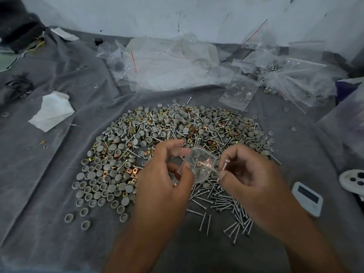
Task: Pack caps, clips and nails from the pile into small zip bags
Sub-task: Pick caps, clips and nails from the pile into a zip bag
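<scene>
While left hand (163,174) pinches clear bag (199,166), ribbed steel nail (223,168)

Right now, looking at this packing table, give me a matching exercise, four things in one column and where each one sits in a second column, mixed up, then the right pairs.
Things:
1. small zip bag
2. single nail
3. white tissue
4. white timer

Places:
A. lying on the grey cloth at the far left
B. pinched in the right hand
C. on the cloth at the right edge, past the right wrist
D. held open in the left hand above the pile

Pairs: 1-D, 2-B, 3-A, 4-C
</scene>
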